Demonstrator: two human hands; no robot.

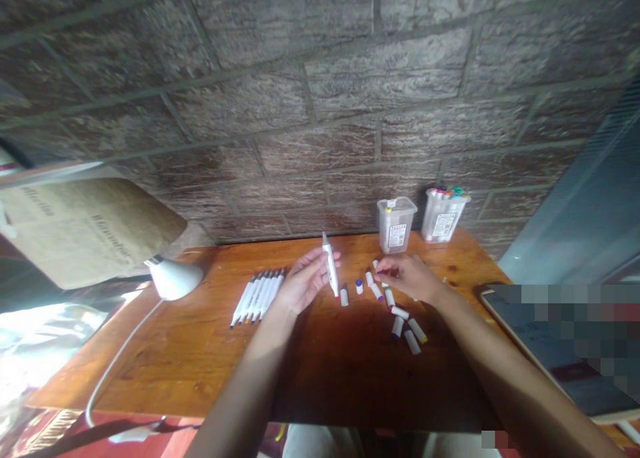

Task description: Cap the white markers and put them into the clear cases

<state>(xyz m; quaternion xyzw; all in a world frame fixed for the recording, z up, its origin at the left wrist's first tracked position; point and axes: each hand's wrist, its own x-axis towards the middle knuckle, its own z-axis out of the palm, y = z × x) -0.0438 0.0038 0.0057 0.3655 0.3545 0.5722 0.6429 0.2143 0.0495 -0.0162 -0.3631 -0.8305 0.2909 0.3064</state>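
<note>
Your L hand (307, 281) pinches marker (330, 268), nib up, above desk (175, 351); R hand (407, 276) fingers curled at caps (376, 292), can't tell if gripping. Prob. cap-picking step; next move needs colour check vs nib

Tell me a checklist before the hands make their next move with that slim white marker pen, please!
1. Slim white marker pen held in left hand: ok.
2. Its small reddish tip uncovered: ok.
3. Right hand gripping a cap: cannot tell, fingers hide it.
4. Short white cylindrical caps lined up neatly: not ok, they lie scattered.
5. Row of long white pens lying side by side: ok.
6. Clear plastic tubs standing upright: ok.
</note>
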